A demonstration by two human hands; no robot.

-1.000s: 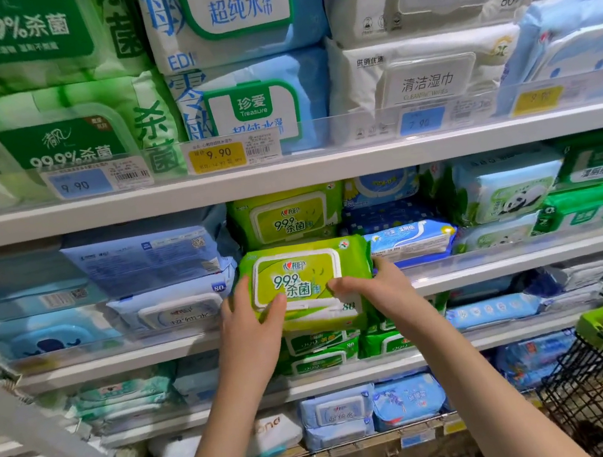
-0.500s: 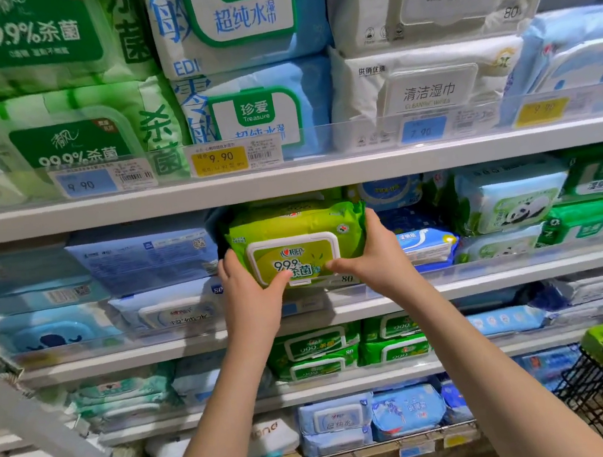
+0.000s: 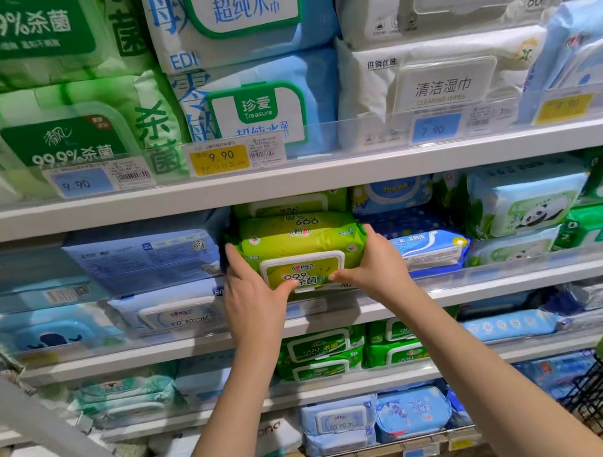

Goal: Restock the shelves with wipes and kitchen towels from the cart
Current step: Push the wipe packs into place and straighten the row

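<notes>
Gripping a plump, glossy green wipes pack (image 3: 299,240): left hand (image 3: 251,298) and right hand (image 3: 373,272).

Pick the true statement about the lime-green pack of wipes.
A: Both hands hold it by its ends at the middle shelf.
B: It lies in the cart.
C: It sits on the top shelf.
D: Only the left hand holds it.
A: the left hand and the right hand each grip one end of the pack of wipes just above the middle shelf.
</notes>
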